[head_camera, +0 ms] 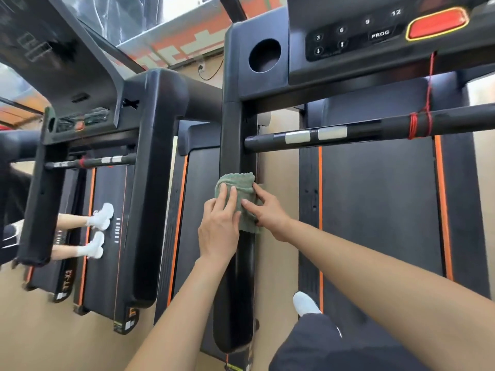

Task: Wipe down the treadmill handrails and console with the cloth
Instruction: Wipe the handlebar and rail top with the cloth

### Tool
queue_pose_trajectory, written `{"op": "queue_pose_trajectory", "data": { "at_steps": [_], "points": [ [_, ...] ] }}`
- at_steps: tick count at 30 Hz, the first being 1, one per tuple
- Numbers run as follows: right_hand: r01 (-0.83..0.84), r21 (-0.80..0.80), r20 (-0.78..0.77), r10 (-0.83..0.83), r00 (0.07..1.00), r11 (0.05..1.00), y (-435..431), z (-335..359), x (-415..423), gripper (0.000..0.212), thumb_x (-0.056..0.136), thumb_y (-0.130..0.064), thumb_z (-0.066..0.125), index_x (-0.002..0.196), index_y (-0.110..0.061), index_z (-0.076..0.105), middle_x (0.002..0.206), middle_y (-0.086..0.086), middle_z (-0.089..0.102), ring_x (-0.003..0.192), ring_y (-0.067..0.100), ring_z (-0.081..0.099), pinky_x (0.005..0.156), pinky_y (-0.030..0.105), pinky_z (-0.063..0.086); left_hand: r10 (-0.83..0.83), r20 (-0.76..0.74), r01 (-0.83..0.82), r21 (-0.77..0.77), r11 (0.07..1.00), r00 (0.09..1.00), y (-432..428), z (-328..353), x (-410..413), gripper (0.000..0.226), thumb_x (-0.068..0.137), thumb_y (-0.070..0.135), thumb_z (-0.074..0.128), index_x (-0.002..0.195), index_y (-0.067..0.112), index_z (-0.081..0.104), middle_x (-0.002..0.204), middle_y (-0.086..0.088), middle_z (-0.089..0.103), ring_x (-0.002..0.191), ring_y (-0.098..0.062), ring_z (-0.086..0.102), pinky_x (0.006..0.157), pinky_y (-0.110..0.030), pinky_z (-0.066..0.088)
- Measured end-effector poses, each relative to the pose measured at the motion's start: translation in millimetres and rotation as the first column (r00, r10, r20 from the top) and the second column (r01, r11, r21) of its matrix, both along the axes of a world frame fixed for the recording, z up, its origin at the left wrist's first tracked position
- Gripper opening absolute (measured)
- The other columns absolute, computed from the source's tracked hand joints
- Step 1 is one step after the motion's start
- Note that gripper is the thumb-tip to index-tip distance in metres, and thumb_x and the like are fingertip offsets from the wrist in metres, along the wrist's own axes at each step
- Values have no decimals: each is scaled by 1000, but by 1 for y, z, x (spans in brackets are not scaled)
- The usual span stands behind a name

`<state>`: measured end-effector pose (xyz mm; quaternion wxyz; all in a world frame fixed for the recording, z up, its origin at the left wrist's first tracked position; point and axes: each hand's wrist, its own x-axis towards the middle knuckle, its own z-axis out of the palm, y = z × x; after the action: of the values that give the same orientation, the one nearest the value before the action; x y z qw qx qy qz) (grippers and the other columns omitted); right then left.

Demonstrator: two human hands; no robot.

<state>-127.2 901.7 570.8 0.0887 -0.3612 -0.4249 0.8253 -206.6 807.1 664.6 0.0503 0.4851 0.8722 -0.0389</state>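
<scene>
A green cloth (242,184) lies draped over the black left handrail (235,277) of the treadmill in front of me. My left hand (219,223) presses flat on the cloth with straight fingers. My right hand (265,207) touches the cloth's right side with fingers extended over it. The console (356,36) with number buttons and a red stop button (436,24) sits at the upper right. A black crossbar (375,129) with silver sensor pads runs below the console.
A red cord (428,84) hangs from the console and wraps the crossbar. The treadmill belt (380,210) lies below, with my white shoe (305,303) on it. Another treadmill (150,183) stands to the left, where a person's legs and white shoes (100,218) show.
</scene>
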Motion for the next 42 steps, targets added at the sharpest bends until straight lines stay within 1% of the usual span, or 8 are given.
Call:
{"op": "queue_pose_trajectory", "data": {
  "at_steps": [4,8,13,17,24,35,38,42],
  "points": [
    [30,29,15,-30,999,999,13,2,-15,95,78,-60,67,158,-30,26,150,-5,49,131,13,50,112,41,43,2,-28,-3,-34,999,1000,23,3,-9,63,99,26,62,156,22,38,163,4,34,120,-20,44,74,-42,59],
    [107,63,-22,-106,994,992,29,9,-28,79,91,-46,65,158,-31,25,146,-11,49,131,10,49,114,38,41,-16,-50,13,-60,998,999,46,5,-21,64,101,30,58,159,21,31,165,2,30,123,-21,43,82,-42,59],
    [223,61,-22,-222,975,973,42,4,-45,80,80,-59,68,148,-35,34,139,-13,57,128,7,54,110,40,46,-26,-56,22,-73,997,998,73,7,-37,64,104,35,53,160,20,27,167,-1,26,124,-22,44,90,-41,58],
    [270,50,-22,-269,963,961,46,9,-52,68,85,-54,61,145,-31,41,136,-9,60,126,9,56,110,42,46,-33,-52,31,-54,998,998,90,6,-45,64,105,37,50,161,22,24,168,0,22,126,-21,42,91,-39,56],
    [214,106,46,-220,974,971,41,17,-51,59,104,-37,47,158,-27,26,153,-6,46,140,12,42,118,38,35,-79,44,79,-6,997,996,109,7,-63,62,105,34,51,161,25,26,169,4,18,130,-20,37,94,-43,55],
    [283,238,48,-302,952,929,16,32,-43,58,102,-17,51,156,-25,32,153,-10,44,141,5,39,120,31,30,-211,107,211,15,977,972,140,12,-93,53,106,36,49,157,33,36,166,17,22,134,-16,31,91,-46,57],
    [337,304,117,-386,915,891,17,42,-43,48,102,-17,53,149,-23,47,144,-8,55,133,7,49,115,32,38,-220,121,213,62,975,968,145,11,-97,49,105,36,51,153,34,43,164,21,27,133,-14,32,90,-46,57],
    [306,429,163,-406,899,850,27,50,-35,24,101,-22,57,121,-18,68,109,-6,72,102,7,66,95,33,54,-174,170,138,204,969,970,131,0,-94,42,103,32,55,145,33,53,161,20,34,121,-16,40,81,-42,58]
  ]
}}
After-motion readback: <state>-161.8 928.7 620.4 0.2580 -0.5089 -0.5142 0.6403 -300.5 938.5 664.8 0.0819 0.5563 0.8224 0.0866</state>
